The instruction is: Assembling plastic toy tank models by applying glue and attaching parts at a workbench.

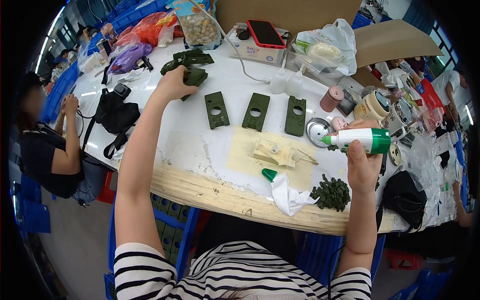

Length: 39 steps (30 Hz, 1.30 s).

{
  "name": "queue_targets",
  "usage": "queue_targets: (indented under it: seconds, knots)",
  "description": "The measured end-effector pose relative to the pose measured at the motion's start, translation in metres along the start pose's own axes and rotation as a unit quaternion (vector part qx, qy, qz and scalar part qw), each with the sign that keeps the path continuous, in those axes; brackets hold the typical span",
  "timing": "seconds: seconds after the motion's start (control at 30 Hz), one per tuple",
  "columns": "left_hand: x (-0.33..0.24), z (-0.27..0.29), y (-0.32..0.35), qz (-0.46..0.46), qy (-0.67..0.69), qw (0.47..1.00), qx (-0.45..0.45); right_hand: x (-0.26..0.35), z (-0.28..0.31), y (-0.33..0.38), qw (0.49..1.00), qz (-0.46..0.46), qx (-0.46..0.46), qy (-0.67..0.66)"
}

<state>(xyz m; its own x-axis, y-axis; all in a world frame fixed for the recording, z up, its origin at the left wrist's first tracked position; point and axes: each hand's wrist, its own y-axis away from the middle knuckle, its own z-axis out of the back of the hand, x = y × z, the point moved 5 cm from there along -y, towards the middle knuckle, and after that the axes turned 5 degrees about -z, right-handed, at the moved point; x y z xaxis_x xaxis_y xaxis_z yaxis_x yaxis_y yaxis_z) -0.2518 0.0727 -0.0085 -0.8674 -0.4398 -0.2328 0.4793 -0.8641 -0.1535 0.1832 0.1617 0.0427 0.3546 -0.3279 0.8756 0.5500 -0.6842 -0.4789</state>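
Bottle, green part.
Right hand: fingers gripping bottle. Left hand, toward tabletop's far edge: fingers seemingly gripping part.

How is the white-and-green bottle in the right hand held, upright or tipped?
Tipped: the bottle lies sideways in the right hand, its light-green nozzle pointing left.

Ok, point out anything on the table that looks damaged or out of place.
The table's front edge looks worn: the white top ends raggedly along a rough, yellowish strip. A green cap also lies loose next to a crumpled white cloth.
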Motion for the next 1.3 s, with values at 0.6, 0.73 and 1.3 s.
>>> queue_targets:
  seconds: [0.6, 0.73, 1.3]
  knots:
    - [-0.125, 0.044, 0.170, -0.133, 0.246, 0.959, -0.051, -0.006, -0.027, 0.016, 0.994, -0.019, 0.108, 0.016]
    - [-0.185, 0.030, 0.156, -0.219, 0.347, 0.911, 0.037, -0.001, -0.030, 0.014, 0.991, -0.019, 0.093, -0.091]
    - [-0.220, -0.011, 0.168, -0.131, 0.664, 0.637, 0.370, 0.073, -0.016, 0.035, 0.953, 0.253, -0.061, 0.159]
